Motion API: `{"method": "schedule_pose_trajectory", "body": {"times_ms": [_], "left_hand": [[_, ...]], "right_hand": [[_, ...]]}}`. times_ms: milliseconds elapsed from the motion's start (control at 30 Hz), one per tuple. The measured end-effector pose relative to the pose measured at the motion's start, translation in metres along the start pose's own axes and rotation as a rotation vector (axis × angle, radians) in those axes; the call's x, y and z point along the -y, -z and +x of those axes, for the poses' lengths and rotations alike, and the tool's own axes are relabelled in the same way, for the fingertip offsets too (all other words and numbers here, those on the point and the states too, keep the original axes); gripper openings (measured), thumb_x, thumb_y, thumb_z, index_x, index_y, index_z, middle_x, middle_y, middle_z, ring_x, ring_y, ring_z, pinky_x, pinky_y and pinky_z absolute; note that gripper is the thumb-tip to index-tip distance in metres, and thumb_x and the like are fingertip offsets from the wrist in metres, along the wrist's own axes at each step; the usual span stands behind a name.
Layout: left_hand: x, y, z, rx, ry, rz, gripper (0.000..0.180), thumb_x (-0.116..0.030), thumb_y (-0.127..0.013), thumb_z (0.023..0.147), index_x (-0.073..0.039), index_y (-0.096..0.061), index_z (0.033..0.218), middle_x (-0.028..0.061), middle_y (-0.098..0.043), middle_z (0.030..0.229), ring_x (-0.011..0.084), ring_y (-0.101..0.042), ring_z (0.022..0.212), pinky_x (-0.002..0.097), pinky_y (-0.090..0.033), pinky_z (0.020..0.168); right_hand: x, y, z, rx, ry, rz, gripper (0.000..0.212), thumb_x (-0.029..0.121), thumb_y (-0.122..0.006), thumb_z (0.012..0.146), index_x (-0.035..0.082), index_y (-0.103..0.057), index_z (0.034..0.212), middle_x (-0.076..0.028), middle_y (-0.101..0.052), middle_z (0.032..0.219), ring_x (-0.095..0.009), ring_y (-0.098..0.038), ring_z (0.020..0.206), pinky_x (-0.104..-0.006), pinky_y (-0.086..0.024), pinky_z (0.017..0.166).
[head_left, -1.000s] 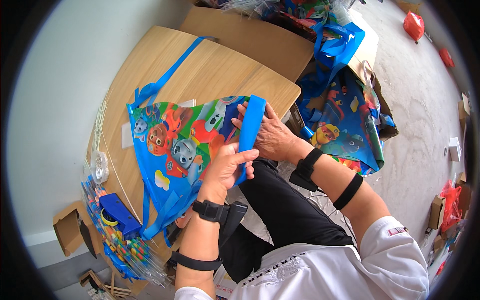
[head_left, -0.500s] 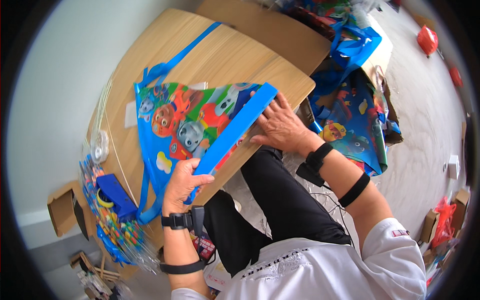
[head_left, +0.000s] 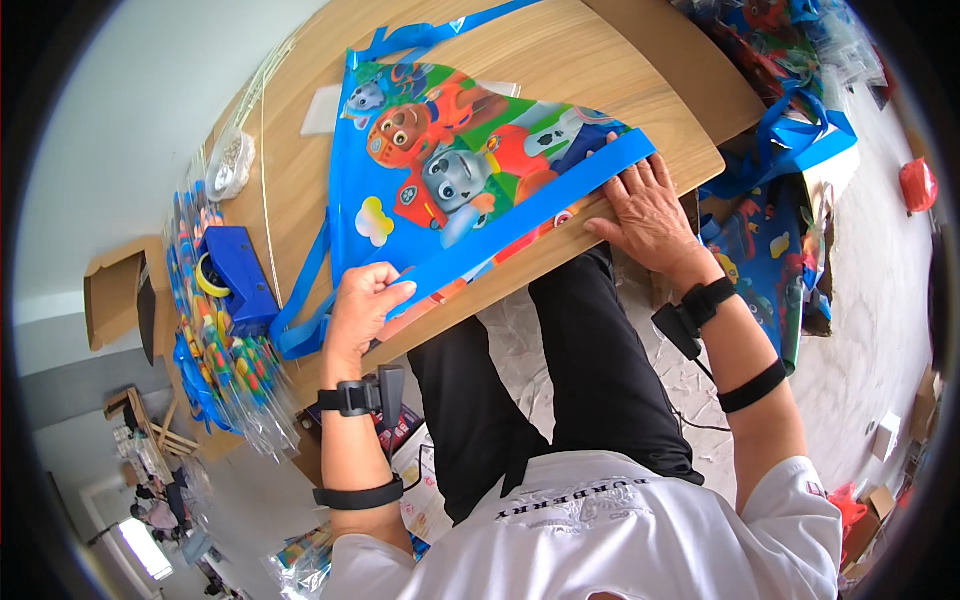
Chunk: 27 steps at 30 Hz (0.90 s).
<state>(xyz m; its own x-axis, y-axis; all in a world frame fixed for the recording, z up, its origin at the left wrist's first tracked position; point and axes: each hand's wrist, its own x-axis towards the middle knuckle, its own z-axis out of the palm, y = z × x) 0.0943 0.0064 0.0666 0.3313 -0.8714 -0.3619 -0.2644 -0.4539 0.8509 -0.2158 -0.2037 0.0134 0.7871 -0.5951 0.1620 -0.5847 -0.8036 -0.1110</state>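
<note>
A cartoon-print apron (head_left: 480, 170) with blue edging lies spread on the wooden table. Along its near side, a wide blue band (head_left: 525, 215) slants up to the right, close to the table's edge. My left hand (head_left: 365, 305) pinches the band's lower left end, thumb on top. At the upper right end rests my right hand (head_left: 650, 220), fingers stretched and spread, partly hidden by the band. A blue strap (head_left: 440, 32) trails off the apron's far corner, and another strap (head_left: 308, 275) loops down beside my left hand.
On the table's left are a blue tape dispenser (head_left: 240, 280), a clear container (head_left: 231, 163) and several colourful plastic-wrapped sticks (head_left: 195, 290). More printed blue fabric (head_left: 765, 240) hangs in a box to the right. The wooden table's corner (head_left: 712, 165) juts out near my right hand.
The whole view has shifted, so the table and apron sit higher and further right. The band's left end now lies flatter toward the table, with more printed fabric showing below it.
</note>
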Motion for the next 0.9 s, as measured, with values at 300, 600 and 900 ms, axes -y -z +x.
{"method": "schedule_pose_trajectory", "body": {"times_ms": [300,600,900], "left_hand": [[0.015,-0.026,-0.008,-0.277,-0.079,0.352,0.022,-0.008,-0.073,0.075,0.002,-0.055,0.066,0.0082,-0.050,0.056,0.0125,-0.045,0.054,0.0308,-0.039,0.053],[0.017,-0.033,-0.020,-0.315,-0.060,0.297,0.018,-0.007,-0.072,0.075,0.002,-0.058,0.069,0.0116,-0.054,0.057,0.0165,-0.050,0.054,0.0338,-0.041,0.054],[0.035,-0.023,0.002,-0.291,0.015,0.321,0.019,-0.011,-0.074,0.072,0.001,-0.060,0.068,0.0156,-0.057,0.060,0.0243,-0.054,0.054,0.0369,-0.043,0.056]], "right_hand": [[0.007,0.002,0.002,0.065,-0.045,-0.025,0.077,0.052,-0.053,0.088,0.004,-0.034,0.144,-0.019,-0.024,0.153,-0.037,-0.020,0.142,-0.0466,-0.010,0.118],[0.007,0.002,0.003,0.071,-0.047,-0.014,0.076,0.052,-0.051,0.089,0.003,-0.032,0.144,-0.020,-0.027,0.151,-0.037,-0.020,0.142,-0.0466,-0.011,0.118],[0.005,-0.001,0.006,-0.036,0.012,-0.036,0.075,0.053,-0.052,0.088,-0.001,-0.039,0.138,-0.023,-0.036,0.145,-0.039,-0.027,0.138,-0.0465,-0.015,0.117]]}}
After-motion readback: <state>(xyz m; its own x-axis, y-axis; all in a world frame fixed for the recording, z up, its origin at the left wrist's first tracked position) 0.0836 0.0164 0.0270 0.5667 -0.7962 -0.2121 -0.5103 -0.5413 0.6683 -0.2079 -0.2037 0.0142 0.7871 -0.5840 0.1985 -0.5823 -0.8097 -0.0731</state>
